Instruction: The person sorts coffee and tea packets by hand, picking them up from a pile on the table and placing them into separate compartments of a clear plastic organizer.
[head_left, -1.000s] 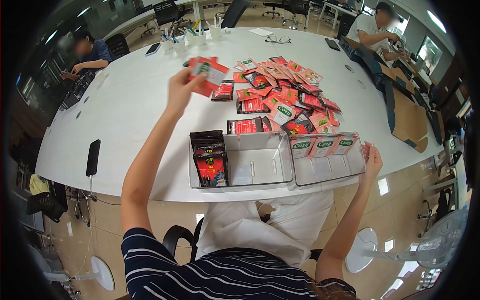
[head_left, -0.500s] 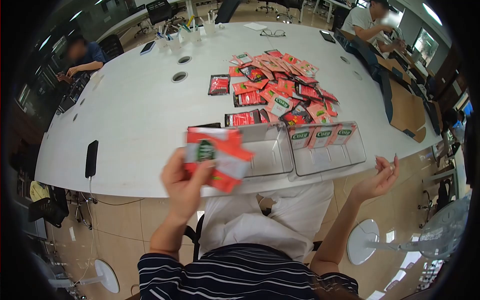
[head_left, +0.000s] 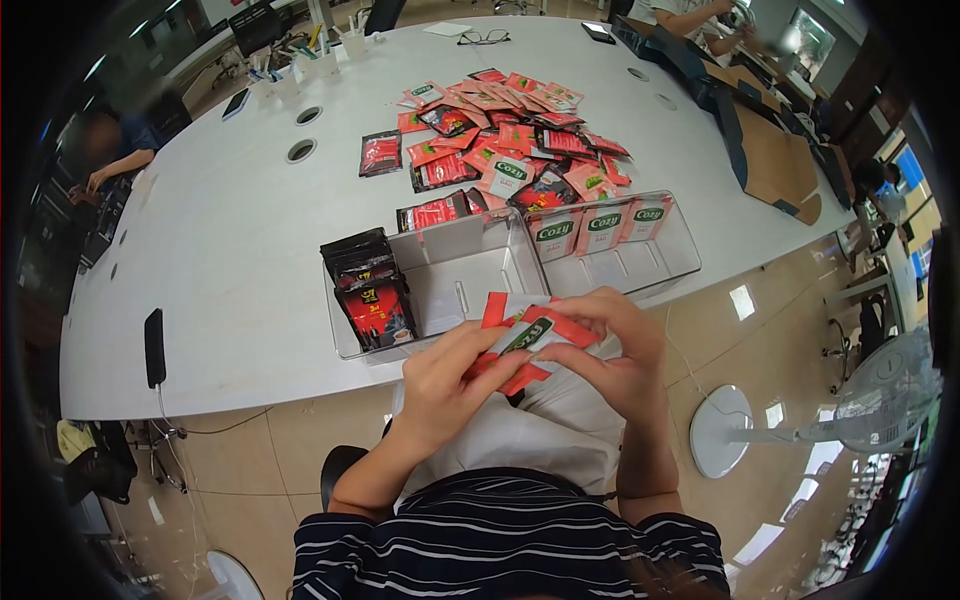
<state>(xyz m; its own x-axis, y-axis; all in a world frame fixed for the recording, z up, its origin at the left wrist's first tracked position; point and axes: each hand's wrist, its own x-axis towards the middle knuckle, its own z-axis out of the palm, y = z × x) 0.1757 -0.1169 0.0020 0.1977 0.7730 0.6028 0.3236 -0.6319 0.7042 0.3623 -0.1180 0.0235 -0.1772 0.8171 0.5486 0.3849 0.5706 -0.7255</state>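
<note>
Several red and white Cozy tea sachets [head_left: 527,337] are held together above my lap, just off the table's front edge. My left hand [head_left: 452,372] pinches them from the left, and my right hand [head_left: 618,352] grips their right side. Beyond them, a clear plastic bin [head_left: 470,335] has black and red 3in1 coffee sachets [head_left: 377,310] lined up at its left end. A second clear bin [head_left: 660,270] adjoins it on the right, with Cozy sachets [head_left: 600,230] standing along its back wall.
A loose pile of red and black sachets [head_left: 510,140] spreads behind the bins. A phone [head_left: 154,348] with a cable lies at the left. Glasses [head_left: 484,38], pen cups [head_left: 318,65] and an opened cardboard box [head_left: 770,160] sit farther back. Other people are at the table's far sides.
My left hand has brought the sachets rightward over my lap, and my right hand has come in and taken hold of them. The coffee sachets in the left bin are now uncovered.
</note>
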